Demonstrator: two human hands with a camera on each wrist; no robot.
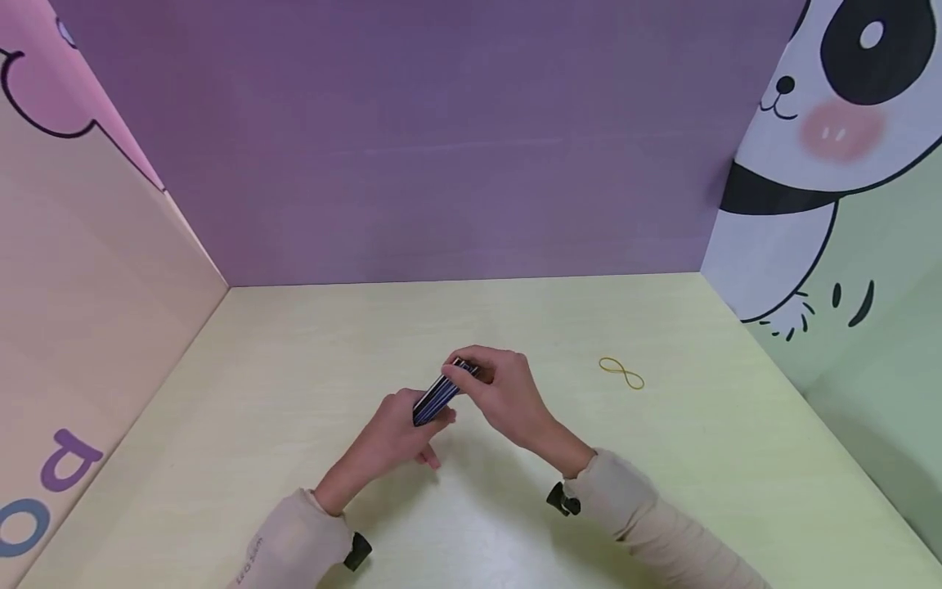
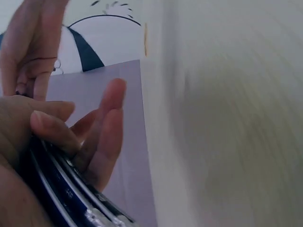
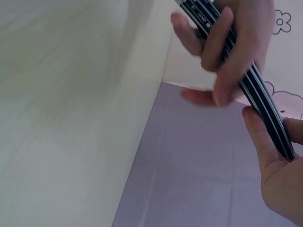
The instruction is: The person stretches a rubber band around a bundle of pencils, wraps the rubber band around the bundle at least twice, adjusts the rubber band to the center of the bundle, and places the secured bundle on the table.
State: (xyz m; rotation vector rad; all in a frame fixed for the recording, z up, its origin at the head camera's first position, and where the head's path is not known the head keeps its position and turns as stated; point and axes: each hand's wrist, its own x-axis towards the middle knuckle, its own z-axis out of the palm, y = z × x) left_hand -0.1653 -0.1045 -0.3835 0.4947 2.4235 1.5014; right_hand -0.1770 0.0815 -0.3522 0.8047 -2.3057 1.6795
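A bundle of dark blue pencils with silver stripes [image 1: 436, 402] is held above the table between both hands, tilted up to the right. My left hand [image 1: 393, 435] grips its lower end, with the pencils between thumb and fingers; some of its fingers stick out loosely. At the upper end, the thumb and fingers of my right hand [image 1: 511, 397] pinch the bundle. The left wrist view shows several pencils [image 2: 64, 189] side by side in the left hand. Small print shows on the pencils [image 3: 260, 99] in the right wrist view. A yellow rubber band [image 1: 624, 372], twisted into a figure eight, lies to the right.
The pale wooden tabletop [image 1: 294, 352] meets a purple back wall [image 1: 441, 147]. On the right stands a wall with a panda drawing [image 1: 780, 245], on the left a pink wall [image 1: 96, 270]. Dark straps with small devices show at both sleeves.
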